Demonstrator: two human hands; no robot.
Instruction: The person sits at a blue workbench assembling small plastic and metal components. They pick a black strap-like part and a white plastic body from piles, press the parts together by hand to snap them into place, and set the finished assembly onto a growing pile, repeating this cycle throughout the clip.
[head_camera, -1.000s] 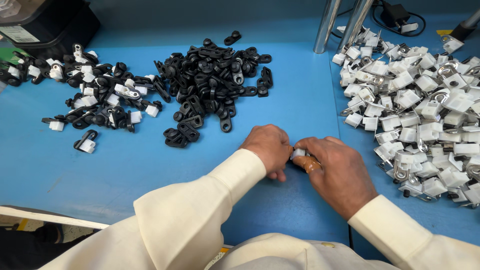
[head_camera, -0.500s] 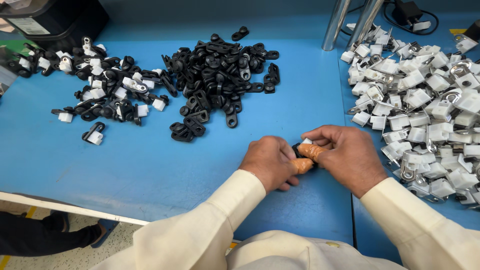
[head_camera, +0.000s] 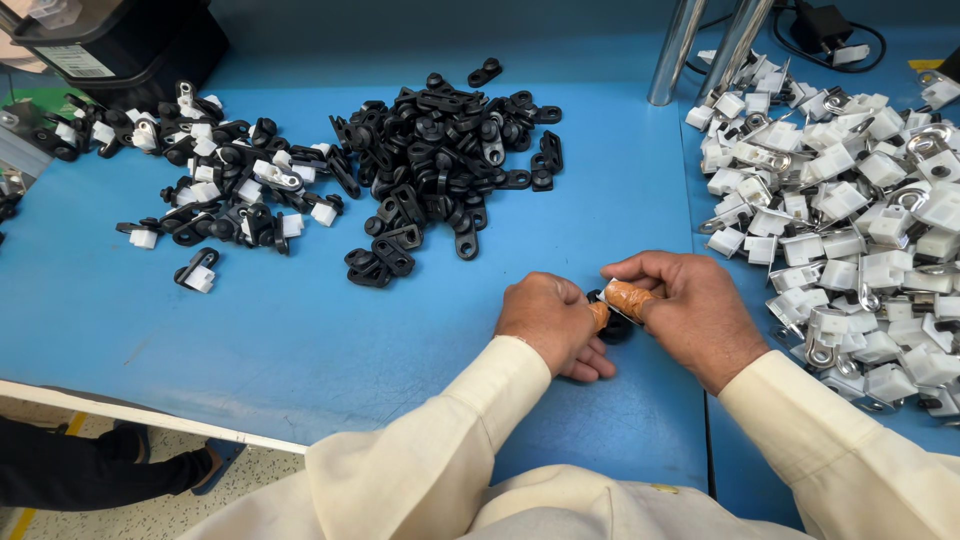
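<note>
Near the front edge of the blue desk, a little right of its middle, both hands meet over one small part. The left hand is curled shut, knuckles up, its covered fingertip pressed against the black clip, which lies just to that hand's right and touches the desk. The right hand closes on it from the other side, its orange-sleeved thumb and forefinger pinching the clip together with a sliver of white piece at its top. Both grips are equally near, and the clip sits between them. Its long axis cannot be read; fingers hide most of it. Farther off lie the black pile, the mixed pile to the left and the white pile to the right.
</note>
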